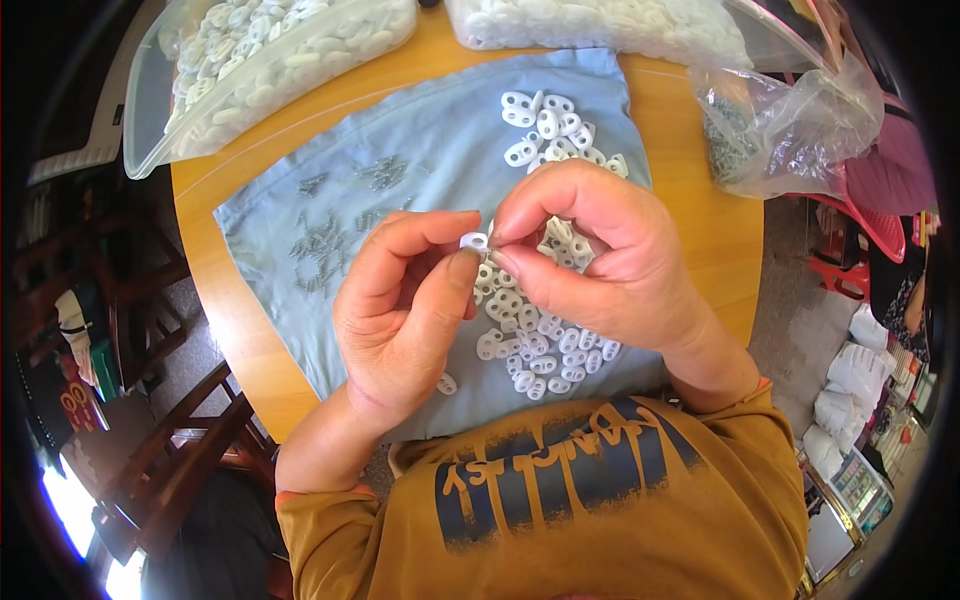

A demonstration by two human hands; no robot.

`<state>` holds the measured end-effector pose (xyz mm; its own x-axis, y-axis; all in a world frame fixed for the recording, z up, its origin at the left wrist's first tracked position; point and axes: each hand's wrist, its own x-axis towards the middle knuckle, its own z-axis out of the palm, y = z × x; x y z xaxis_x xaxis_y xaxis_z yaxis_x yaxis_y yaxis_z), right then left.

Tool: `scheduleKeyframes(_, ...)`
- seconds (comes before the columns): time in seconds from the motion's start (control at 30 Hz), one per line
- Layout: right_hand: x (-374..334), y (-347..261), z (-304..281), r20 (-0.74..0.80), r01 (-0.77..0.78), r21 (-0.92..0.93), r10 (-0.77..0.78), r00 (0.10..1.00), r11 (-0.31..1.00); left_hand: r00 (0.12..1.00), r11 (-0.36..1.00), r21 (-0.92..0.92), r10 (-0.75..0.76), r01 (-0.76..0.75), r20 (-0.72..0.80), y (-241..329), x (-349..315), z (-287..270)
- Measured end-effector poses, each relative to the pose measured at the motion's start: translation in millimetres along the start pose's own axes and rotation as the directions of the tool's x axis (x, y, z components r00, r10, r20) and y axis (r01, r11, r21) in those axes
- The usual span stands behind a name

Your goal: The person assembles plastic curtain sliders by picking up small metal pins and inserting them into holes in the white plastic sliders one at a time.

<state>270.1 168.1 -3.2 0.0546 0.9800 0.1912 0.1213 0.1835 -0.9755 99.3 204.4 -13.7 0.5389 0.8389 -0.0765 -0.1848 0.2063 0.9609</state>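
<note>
Two bare hands meet above the middle of the blue cloth (450,120), and from my remote seat I watch the fingertips. My left hand (395,300) pinches a small white piece (473,240) between thumb and forefinger, raised off the cloth, with a hole of it showing to the camera. My right hand (605,250) has its thumb and forefinger at the piece's right end; whether they grasp its edge or some tiny part, I cannot tell. To do this well, I judge that the left pinch should be firm but light and clear of the holes, with the right fingertips making short, straight moves so nothing skids away. I would work low over the cloth to catch any drop. Loose white pieces (537,346) lie toward the cloth's right and near edges, thin metal coils (320,245) toward its left edge.
</note>
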Motion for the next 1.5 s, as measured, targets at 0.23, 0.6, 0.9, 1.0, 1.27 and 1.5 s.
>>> scheduleKeyframes(0.23,-0.7,0.8,-0.6,-0.003,0.036,-0.059,-0.037,0.999,0.998,1.0,0.999,0.04,0.002,-0.001,-0.01,-0.6,0.5,0.9)
scheduleKeyframes(0.6,-3.5,0.4,-5.6,0.047,0.029,-0.077,-0.025,0.999,0.997,0.973,0.869,0.443,0.226,-0.218,0.035,-2.6,3.7,0.8)
scheduleKeyframes(0.9,-6.5,-1.4,-9.9,0.098,-0.096,0.06,0.09,0.991,0.994,0.999,0.992,0.119,0.048,-0.05,0.018,-2.1,2.2,-0.5)
scheduleKeyframes(1.0,-6.6,-1.9,-10.7,0.099,-0.089,0.048,0.083,0.992,0.995,0.998,0.994,0.099,0.048,-0.051,0.026,-3.2,2.0,-0.5)
scheduleKeyframes(1.27,-6.8,-1.8,-9.7,0.124,-0.066,0.01,0.064,0.99,0.998,0.986,0.961,0.22,0.16,-0.167,0.049,-8.0,1.9,-0.4)
scheduleKeyframes(1.5,-8.6,1.0,-5.7,0.076,-0.032,0.011,0.031,0.997,0.999,0.985,0.959,0.227,0.175,-0.17,0.0,-8.2,3.1,2.9)
